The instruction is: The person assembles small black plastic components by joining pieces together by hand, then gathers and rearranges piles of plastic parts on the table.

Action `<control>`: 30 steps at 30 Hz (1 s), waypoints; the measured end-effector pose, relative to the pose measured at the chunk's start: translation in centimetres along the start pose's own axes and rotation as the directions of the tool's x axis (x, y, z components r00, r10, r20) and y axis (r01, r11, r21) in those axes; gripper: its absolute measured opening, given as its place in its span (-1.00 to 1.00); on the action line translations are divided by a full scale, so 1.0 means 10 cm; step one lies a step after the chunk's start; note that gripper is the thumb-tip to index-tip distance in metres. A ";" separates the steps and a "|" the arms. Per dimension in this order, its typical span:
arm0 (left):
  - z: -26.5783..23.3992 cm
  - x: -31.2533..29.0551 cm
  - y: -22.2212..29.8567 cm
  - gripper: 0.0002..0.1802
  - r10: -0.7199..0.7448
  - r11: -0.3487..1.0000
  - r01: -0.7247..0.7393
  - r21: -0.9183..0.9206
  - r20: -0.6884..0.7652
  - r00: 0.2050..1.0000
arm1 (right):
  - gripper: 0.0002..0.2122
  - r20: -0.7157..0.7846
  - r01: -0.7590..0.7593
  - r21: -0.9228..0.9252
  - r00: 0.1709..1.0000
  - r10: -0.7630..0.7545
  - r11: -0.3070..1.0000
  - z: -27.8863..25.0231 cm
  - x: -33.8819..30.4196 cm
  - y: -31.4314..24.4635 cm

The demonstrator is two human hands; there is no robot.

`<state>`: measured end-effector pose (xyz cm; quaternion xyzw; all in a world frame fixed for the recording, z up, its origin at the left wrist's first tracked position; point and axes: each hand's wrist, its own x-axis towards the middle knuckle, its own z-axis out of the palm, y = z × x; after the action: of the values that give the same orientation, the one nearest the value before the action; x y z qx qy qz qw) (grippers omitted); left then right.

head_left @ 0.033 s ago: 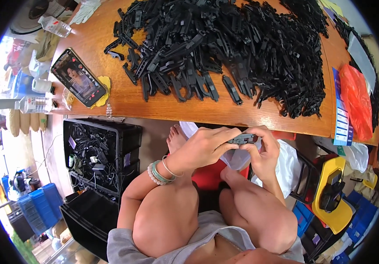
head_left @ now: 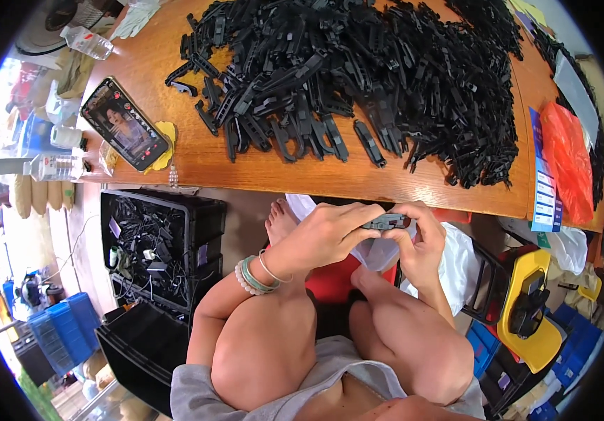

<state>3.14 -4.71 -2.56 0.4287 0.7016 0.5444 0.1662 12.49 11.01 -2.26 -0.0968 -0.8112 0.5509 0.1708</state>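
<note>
My left hand (head_left: pixel 337 228), with bracelets at the wrist, pinches one end of a small dark grey plastic part (head_left: pixel 389 222). My right hand (head_left: pixel 421 235) grips the other end between thumb and curled fingers. Both hands hold it just in front of the table's near edge, above my lap. Fingers cover the part's two ends, so its exact kind cannot be told. On the wooden table (head_left: pixel 210 172) lies a large heap of black plastic parts (head_left: pixel 316 63), and one loose black piece (head_left: pixel 370 143) rests at its near side.
A phone (head_left: pixel 125 124) leans on a yellow stand at the table's left. A red plastic bag (head_left: pixel 567 161) lies at the right edge. Below left stands a black crate (head_left: pixel 207 210) full of dark parts and cables. At lower right is a yellow chair (head_left: pixel 535 340) with a black thing on it.
</note>
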 end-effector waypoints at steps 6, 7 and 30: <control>-0.21 0.20 -0.17 -0.78 0.095 0.977 -0.104 0.185 0.059 0.994 | -0.79 0.169 -0.011 -0.133 0.985 0.033 0.991 -0.20 0.14 -0.03; -0.26 0.26 -0.21 -0.80 0.163 0.951 -0.159 0.266 0.007 0.987 | -0.81 0.182 0.009 -0.155 0.983 0.020 0.988 -0.22 0.21 0.00; -0.12 0.29 -0.07 -0.75 -0.423 0.805 0.267 -0.529 -0.198 0.884 | -0.81 0.051 0.015 -0.089 0.999 -0.010 0.996 -0.20 0.14 0.00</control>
<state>0.37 -3.23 -2.07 0.1463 0.6252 0.7230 0.2551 11.93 13.22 -1.32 -0.0854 -0.8396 0.5151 0.1495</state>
